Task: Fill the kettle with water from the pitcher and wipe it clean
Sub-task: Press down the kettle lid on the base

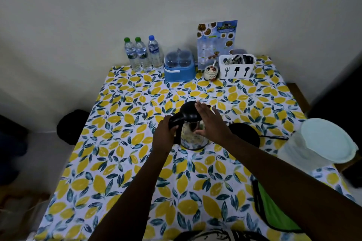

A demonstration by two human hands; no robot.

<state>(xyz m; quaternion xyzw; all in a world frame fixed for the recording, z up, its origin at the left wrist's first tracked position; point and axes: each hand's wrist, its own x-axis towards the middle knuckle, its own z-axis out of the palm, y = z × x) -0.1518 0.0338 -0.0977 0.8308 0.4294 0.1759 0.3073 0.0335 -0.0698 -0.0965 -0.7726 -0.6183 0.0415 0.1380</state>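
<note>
A steel kettle [193, 135] with a black lid and black handle stands on the lemon-print tablecloth [137, 172] in the middle of the table. My left hand [163, 136] is wrapped around the kettle's handle. Spread flat against the kettle's right side is my right hand [210, 121], its fingertips reaching over the lid. The kettle's round black base [247, 136] lies just right of it, partly hidden by my right forearm, with a cord running right. A translucent pitcher [315, 144] with a pale lid stands at the right edge. A green cloth [272, 209] lies front right.
Along the far wall stand three water bottles [142, 54], a blue lidded container [179, 65], a small ceramic jar [210, 72], a white cutlery holder [237, 66] and an upright menu card [216, 40]. A dark bag [72, 126] sits on the floor, left of the table.
</note>
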